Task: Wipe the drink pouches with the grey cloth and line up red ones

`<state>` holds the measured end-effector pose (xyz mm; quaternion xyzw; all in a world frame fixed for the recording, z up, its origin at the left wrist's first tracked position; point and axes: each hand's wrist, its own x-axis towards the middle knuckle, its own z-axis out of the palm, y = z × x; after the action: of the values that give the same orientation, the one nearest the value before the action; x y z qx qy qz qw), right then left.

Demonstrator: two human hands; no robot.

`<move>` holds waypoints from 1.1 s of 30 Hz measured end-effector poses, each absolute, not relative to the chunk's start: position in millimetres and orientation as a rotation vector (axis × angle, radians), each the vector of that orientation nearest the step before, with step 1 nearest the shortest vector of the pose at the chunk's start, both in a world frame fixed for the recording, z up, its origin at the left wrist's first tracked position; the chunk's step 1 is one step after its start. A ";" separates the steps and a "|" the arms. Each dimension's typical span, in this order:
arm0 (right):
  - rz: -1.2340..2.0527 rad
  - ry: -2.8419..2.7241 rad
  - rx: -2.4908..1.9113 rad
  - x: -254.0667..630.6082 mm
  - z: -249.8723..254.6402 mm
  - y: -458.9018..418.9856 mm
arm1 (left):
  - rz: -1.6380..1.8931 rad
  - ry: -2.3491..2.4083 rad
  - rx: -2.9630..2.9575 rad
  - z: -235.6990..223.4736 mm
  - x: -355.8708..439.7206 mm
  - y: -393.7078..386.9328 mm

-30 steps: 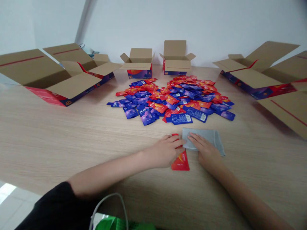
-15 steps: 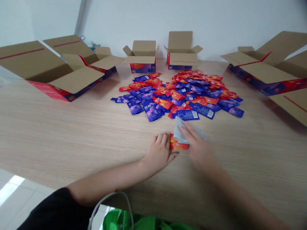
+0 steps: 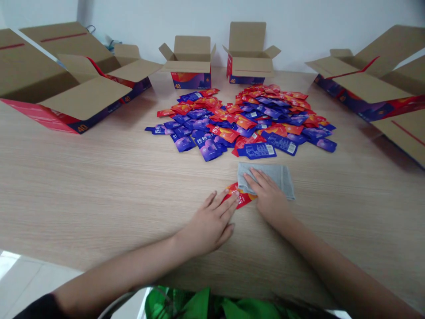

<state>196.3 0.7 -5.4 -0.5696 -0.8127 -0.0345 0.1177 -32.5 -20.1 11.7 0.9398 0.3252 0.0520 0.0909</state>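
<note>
A red and orange sachet (image 3: 245, 200) lies flat on the table in front of me, with a folded grey cloth (image 3: 280, 177) covering its upper right part. My left hand (image 3: 212, 221) rests its outstretched fingertips on the left end of the sachet. On top of the cloth lies my right hand (image 3: 268, 190), fingers extended and flat, pressing it onto the sachet and the table. Neither hand is closed round anything. Beyond the cloth is a heap of red and blue sachets (image 3: 255, 119), several printed with barcodes.
Open cardboard boxes stand around the heap: a small one (image 3: 191, 80) and another (image 3: 247, 79) at the back, larger ones at left (image 3: 63, 117) and right (image 3: 375, 108). A green bag (image 3: 195, 303) sits below the table's near edge.
The sachet has turned from upright through sideways to a slant. The cloth lifted and bunched up, then came down flat over the sachet. My left hand has shifted left and nearer.
</note>
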 end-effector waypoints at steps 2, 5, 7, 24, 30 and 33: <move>-0.083 -2.369 -1.678 197.6 -7.0 5.4 | 0.161 1.013 2.761 8.9 -32.9 -20.9; -0.023 -2.340 -1.676 206.3 -7.4 9.5 | 0.168 1.061 2.720 7.7 -37.2 -21.7; 0.049 -2.266 -1.685 213.9 -0.3 9.1 | 0.159 1.061 2.691 9.8 -39.1 -22.0; 0.166 -2.442 -1.805 287.3 7.7 10.0 | 0.441 1.136 2.501 17.1 -28.2 19.2; 0.402 -2.387 -1.461 230.8 38.3 38.1 | 0.278 1.181 2.389 18.7 -17.5 55.3; 0.545 -2.465 -1.343 197.5 31.4 38.7 | 0.309 1.066 2.230 23.3 -16.8 63.9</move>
<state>197.5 38.7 31.4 -0.4651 -0.8534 0.1888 0.1405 -16.8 63.9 23.3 0.8482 0.4055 0.1174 0.3198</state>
